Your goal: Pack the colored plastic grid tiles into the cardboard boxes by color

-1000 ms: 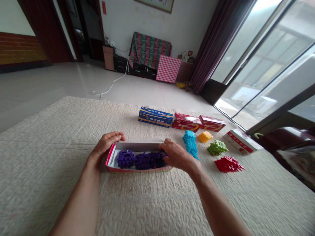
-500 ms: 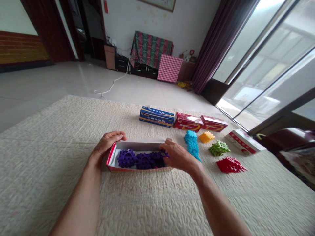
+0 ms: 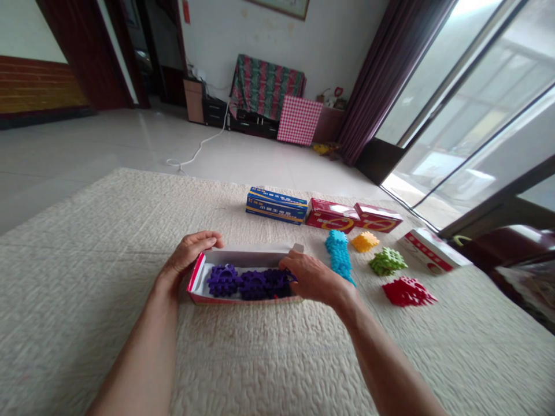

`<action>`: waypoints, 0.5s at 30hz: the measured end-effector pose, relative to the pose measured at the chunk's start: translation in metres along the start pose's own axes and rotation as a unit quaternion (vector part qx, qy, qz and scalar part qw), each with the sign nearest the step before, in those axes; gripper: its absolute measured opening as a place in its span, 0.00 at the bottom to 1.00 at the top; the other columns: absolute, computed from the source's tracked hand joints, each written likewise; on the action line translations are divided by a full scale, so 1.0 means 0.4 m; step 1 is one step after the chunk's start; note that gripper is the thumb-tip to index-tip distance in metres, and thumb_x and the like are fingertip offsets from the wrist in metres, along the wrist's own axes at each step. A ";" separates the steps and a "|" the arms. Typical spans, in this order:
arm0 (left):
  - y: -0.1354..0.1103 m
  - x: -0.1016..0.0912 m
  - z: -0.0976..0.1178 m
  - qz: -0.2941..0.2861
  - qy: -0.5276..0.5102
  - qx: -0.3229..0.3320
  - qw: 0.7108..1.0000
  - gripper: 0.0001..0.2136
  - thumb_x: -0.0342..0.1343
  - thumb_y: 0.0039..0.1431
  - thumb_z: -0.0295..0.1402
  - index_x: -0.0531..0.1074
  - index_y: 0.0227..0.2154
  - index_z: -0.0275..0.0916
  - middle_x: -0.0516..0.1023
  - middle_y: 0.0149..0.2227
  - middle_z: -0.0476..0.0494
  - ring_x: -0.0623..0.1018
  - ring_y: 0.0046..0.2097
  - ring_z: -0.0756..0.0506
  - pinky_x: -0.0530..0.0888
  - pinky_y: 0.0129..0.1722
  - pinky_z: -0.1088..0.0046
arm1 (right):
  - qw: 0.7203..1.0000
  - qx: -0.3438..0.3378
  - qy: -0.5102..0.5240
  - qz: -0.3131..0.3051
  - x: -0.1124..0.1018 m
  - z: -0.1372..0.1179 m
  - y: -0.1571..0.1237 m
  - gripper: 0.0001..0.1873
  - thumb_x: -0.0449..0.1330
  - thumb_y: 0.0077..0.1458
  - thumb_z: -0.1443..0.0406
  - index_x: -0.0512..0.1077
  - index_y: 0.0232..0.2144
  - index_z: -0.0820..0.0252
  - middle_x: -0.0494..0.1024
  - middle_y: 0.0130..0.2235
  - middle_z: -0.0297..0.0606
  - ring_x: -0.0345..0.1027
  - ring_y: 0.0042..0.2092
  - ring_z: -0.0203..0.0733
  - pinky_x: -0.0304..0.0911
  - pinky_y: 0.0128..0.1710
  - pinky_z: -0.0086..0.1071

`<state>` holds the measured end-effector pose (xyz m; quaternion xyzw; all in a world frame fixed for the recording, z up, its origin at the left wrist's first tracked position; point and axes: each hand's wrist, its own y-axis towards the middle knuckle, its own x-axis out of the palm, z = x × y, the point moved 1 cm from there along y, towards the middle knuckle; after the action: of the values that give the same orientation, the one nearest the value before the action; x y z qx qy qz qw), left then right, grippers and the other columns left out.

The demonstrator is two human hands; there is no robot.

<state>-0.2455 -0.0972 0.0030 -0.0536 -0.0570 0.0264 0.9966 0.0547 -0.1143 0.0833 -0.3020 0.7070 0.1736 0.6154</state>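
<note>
Leftmost, the left hand (image 3: 188, 251) curves about the far left corner of an open box (image 3: 243, 301), its fingers bent and close together; whether they grip the cardboard, I cannot tell. Purple toothed pieces (image 3: 223, 280) lie inside the box in a row, reaching rightward to the right hand (image 3: 310, 276). That hand's fingers dip in at the right end, over the last purple pieces, tips hidden, so any hold is unclear. Farther right, blue pieces (image 3: 339, 256) lie on the quilted cover (image 3: 277, 358).
</note>
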 end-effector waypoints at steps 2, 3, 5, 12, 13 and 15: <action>0.000 0.000 0.002 0.001 0.007 0.000 1.000 0.15 0.63 0.46 0.41 0.76 0.36 0.39 0.80 0.34 0.46 0.76 0.30 0.47 0.70 0.29 0.73 | 1.000 -0.006 0.006 -0.007 0.000 0.001 0.003 0.20 0.57 0.43 0.77 0.73 0.41 0.59 0.75 0.43 0.43 0.69 0.42 0.45 0.59 0.37 0.34; 0.000 0.000 0.002 0.001 0.010 0.000 1.000 0.15 0.63 0.46 0.41 0.76 0.36 0.39 0.80 0.34 0.46 0.76 0.30 0.47 0.69 0.29 0.73 | 1.000 -0.009 0.007 -0.010 0.001 0.001 0.005 0.21 0.57 0.43 0.77 0.73 0.41 0.58 0.75 0.43 0.43 0.69 0.42 0.45 0.60 0.37 0.34; 0.000 0.000 0.002 -0.001 0.015 0.000 1.000 0.16 0.63 0.46 0.41 0.76 0.37 0.39 0.80 0.34 0.46 0.76 0.29 0.47 0.69 0.29 0.73 | 1.000 -0.013 0.007 -0.015 0.004 0.002 0.009 0.21 0.58 0.42 0.76 0.73 0.41 0.58 0.75 0.43 0.43 0.69 0.43 0.46 0.60 0.38 0.34; 0.001 -0.001 0.004 0.008 0.028 0.010 1.000 0.16 0.63 0.46 0.41 0.77 0.36 0.39 0.81 0.34 0.45 0.75 0.29 0.47 0.69 0.29 0.73 | 0.999 -0.024 0.023 0.001 0.002 0.009 0.008 0.18 0.59 0.43 0.73 0.72 0.40 0.59 0.74 0.41 0.42 0.68 0.41 0.43 0.60 0.38 0.33; 0.002 -0.001 0.005 0.014 0.032 0.018 0.999 0.15 0.63 0.46 0.41 0.77 0.36 0.39 0.81 0.34 0.45 0.75 0.30 0.47 0.69 0.30 0.73 | 0.999 -0.023 0.032 0.021 -0.004 0.011 0.002 0.16 0.59 0.44 0.73 0.72 0.39 0.59 0.74 0.40 0.41 0.68 0.40 0.42 0.59 0.37 0.33; 0.003 -0.002 0.008 0.035 0.037 0.043 0.998 0.14 0.62 0.47 0.40 0.78 0.36 0.39 0.81 0.34 0.45 0.74 0.31 0.48 0.69 0.31 0.75 | 0.995 -0.020 0.052 0.084 -0.017 0.019 -0.015 0.13 0.58 0.48 0.72 0.71 0.38 0.59 0.73 0.38 0.40 0.67 0.38 0.40 0.60 0.37 0.32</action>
<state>-0.2469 -0.0958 0.0059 -0.0140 -0.0176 0.0613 0.9979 0.0646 -0.1129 0.0893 -0.2628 0.7575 0.2227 0.5546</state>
